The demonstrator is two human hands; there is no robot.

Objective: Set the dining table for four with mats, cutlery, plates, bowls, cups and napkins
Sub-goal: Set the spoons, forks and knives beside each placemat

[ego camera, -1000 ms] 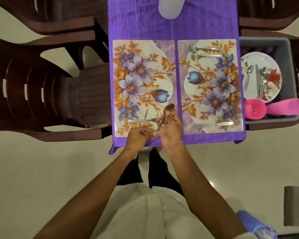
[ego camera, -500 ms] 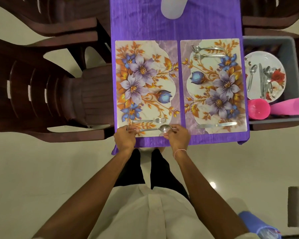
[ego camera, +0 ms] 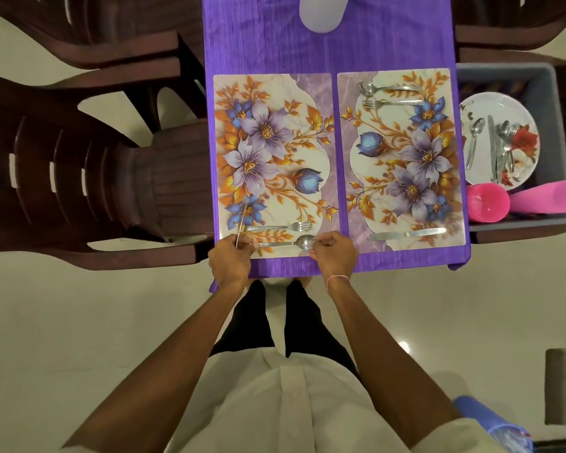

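Fingertips (ego camera: 321,240) of right hand (ego camera: 335,255) pinch shiny steel spoon (ego camera: 303,242); left hand (ego camera: 230,260) seemingly grips thin knife (ego camera: 241,223); nudging risks skewed cutlery.

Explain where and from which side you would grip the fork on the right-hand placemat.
Pinch the fork by its handle, near the right end, coming down from above: it lies flat, tines pointing left, and a spoon lies close along its far side.

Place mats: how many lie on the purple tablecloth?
2. They lie side by side: the left mat and the right mat. Further mats may sit beyond the frame.
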